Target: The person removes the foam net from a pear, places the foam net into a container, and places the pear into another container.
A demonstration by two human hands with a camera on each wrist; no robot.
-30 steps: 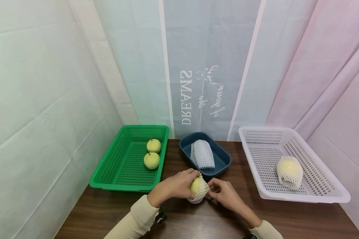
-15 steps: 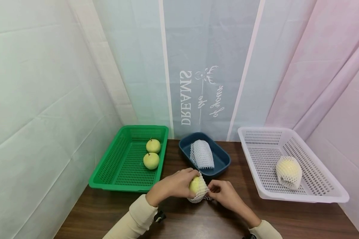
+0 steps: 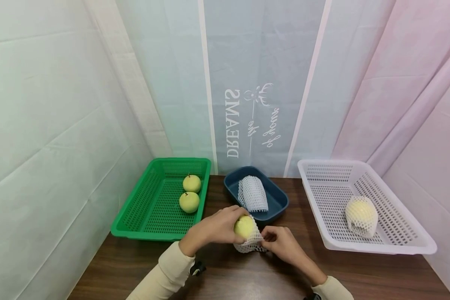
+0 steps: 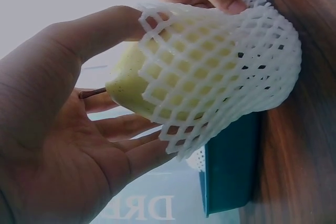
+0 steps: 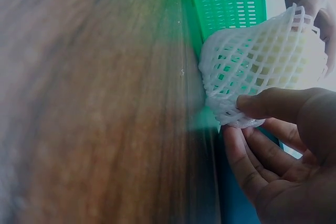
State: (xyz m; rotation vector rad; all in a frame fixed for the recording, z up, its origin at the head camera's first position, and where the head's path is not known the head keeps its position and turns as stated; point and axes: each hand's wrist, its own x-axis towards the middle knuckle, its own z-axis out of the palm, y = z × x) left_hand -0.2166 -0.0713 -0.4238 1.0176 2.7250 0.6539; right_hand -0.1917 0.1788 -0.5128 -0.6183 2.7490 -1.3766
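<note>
Near the table's middle, my left hand (image 3: 222, 226) grips a pale yellow pear (image 3: 243, 227), thumb on one side and fingers on the other. A white foam net sleeve (image 3: 249, 246) covers the pear's lower part. In the left wrist view the pear's stem end (image 4: 126, 82) pokes bare out of the sleeve's mouth (image 4: 157, 77), its stem pointing toward the palm. My right hand (image 3: 283, 245) pinches the sleeve's gathered far end between thumb and fingers, as the right wrist view shows at the net's tail (image 5: 231, 111). Part of the sleeve beyond the pear hangs slack.
A green basket (image 3: 146, 236) on the left holds two bare pears (image 3: 189, 202). Behind the hands, a dark blue tray (image 3: 278, 201) holds folded foam nets (image 3: 255, 194). The white basket (image 3: 378, 248) at right contains a netted pear (image 3: 361, 213). Fabric hangs behind the wooden table (image 3: 247, 279).
My left hand has shifted slightly up and left with the pear, and more bare pear shows above the net. The right hand stays nearly still, pinching the sleeve's end.
</note>
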